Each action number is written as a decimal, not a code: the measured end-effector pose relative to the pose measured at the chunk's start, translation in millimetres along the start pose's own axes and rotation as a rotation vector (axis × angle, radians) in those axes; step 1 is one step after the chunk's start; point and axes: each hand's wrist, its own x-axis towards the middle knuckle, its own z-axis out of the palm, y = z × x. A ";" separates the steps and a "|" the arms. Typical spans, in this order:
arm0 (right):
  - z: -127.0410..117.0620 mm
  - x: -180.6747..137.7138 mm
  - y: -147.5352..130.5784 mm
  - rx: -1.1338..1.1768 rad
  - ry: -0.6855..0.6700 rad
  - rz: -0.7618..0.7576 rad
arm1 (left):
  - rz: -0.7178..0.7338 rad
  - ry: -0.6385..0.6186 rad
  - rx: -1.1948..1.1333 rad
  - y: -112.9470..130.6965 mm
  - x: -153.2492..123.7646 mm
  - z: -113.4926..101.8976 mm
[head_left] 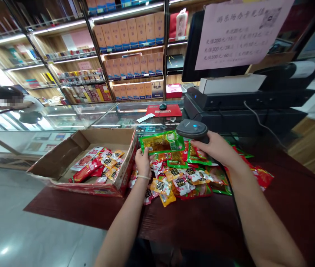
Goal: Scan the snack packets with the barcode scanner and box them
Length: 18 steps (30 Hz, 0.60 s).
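While the left hand pinches the left end of the green snack packet, stretched sideways near the desk's far edge, the right hand curls around the barcode scanner by the packet's right end.

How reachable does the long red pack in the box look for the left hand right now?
Probably not: the left hand holds a green pack, and a wall of the box stands between it and the long red pack.
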 end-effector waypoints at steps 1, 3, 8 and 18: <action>0.1 -0.4 -0.4 -0.019 0.001 -0.003 | -0.011 0.006 -0.014 0.6 -1.6 1.1; -0.4 -1.3 -0.3 -0.039 -0.016 -0.003 | -0.034 0.007 -0.042 1.9 -5.0 3.3; 2.8 -3.6 -4.6 -0.067 -0.108 -0.016 | -0.123 -0.062 -0.184 6.4 -11.0 6.4; 39.3 -1.4 -13.0 -0.106 -0.284 -0.183 | -0.190 -0.162 -0.373 10.6 -13.3 13.3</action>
